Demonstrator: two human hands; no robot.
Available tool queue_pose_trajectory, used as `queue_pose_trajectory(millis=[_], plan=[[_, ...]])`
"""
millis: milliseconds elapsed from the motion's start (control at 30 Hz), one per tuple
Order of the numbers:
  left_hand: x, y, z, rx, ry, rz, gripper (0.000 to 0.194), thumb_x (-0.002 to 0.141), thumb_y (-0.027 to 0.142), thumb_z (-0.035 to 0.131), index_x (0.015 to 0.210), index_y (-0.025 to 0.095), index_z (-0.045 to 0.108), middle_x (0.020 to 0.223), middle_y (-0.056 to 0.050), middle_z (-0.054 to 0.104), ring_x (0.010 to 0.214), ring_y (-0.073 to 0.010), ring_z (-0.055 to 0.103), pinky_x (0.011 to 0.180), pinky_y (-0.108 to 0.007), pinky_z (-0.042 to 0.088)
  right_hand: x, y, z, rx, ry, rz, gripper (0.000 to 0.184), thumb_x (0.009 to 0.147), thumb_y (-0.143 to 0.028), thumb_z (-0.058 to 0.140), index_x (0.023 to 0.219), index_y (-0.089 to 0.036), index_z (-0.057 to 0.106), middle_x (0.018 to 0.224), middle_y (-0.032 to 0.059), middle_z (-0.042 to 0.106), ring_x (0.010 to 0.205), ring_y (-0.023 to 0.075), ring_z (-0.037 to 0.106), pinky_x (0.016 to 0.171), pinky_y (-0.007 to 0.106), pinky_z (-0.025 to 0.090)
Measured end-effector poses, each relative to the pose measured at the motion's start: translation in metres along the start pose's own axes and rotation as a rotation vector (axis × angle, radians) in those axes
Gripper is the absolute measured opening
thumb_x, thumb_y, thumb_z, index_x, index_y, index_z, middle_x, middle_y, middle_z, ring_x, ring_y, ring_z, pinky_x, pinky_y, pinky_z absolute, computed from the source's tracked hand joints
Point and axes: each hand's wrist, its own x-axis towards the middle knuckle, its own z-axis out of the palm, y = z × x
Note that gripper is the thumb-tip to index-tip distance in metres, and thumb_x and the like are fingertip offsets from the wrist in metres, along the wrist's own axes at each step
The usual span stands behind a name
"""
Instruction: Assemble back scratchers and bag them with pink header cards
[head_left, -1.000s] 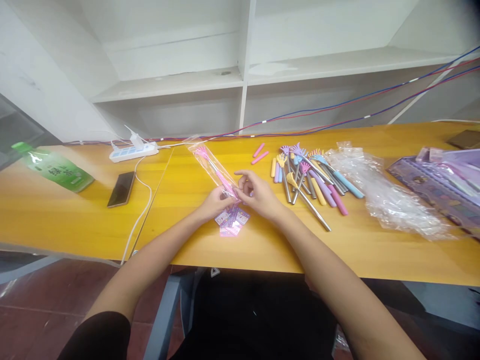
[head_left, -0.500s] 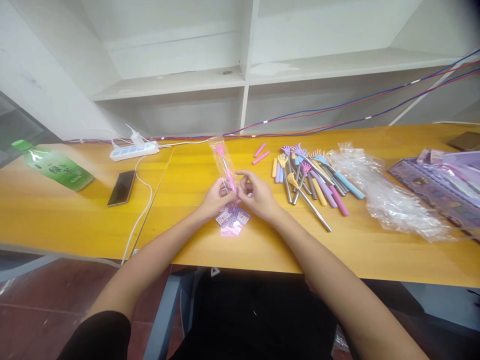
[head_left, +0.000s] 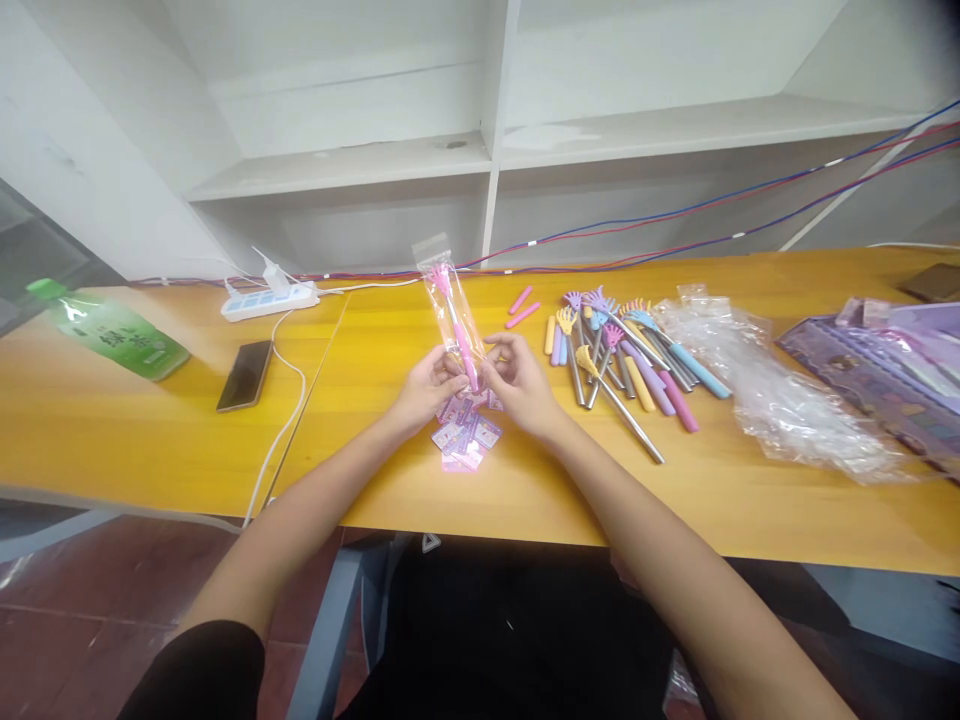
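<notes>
Both forearms slant inward from the frame's lower corners. At centre, the left hand pinches the lower end of a glossy clear plastic bag sheathing a pink back scratcher with a slim metal shaft; the right hand curls at its edge, its grip unclear. Flat printed cards overlap below on the wood-grained counter.
</notes>
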Motion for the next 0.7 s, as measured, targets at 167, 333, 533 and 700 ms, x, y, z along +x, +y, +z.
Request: queue_pose_trajectory(millis=[167,333,533,700], plan=[[0.003,0.000,-0.009,0.044,0.031,0.062,0.074,0.074,0.042,0.093,0.136,0.020,0.060,0.086,0.002,0.062,0.083,-0.0127,0.064,0.080,-0.025,0.053,0.004,0.001,-0.004,0.067,-0.110,0.180,0.045,0.087,-0.062,0.075,0.101,-0.023,0.058,0.080,-0.0019,0.063,0.069,0.0161,0.065,0.065,0.031,0.058],[0.003,-0.003,-0.011,0.029,-0.005,0.022,0.069,0.078,0.042,0.090,0.137,0.022,0.061,0.095,0.000,0.065,0.089,-0.0134,0.067,0.086,-0.027,0.054,0.005,0.002,-0.010,-0.063,-0.067,0.135,0.043,0.084,-0.062,0.078,0.091,-0.022,0.064,0.082,0.0013,0.070,0.074,0.0166,0.066,0.068,0.031,0.057],[0.004,0.000,-0.008,0.076,0.027,0.026,0.081,0.063,0.038,0.099,0.133,0.018,0.063,0.078,0.004,0.062,0.075,-0.0127,0.065,0.077,-0.026,0.054,0.005,-0.002,-0.010,-0.003,-0.109,0.199,0.041,0.081,-0.059,0.082,0.086,-0.021,0.066,0.080,0.0024,0.071,0.071,0.0174,0.067,0.066,0.033,0.059],[0.004,0.003,-0.011,0.071,0.016,0.007,0.080,0.063,0.040,0.099,0.131,0.017,0.063,0.077,0.004,0.062,0.072,-0.0118,0.064,0.072,-0.024,0.052,0.005,-0.002,-0.008,0.121,-0.133,0.248,0.046,0.075,-0.059,0.088,0.090,-0.022,0.066,0.082,0.0008,0.072,0.068,0.0167,0.068,0.065,0.034,0.061]])
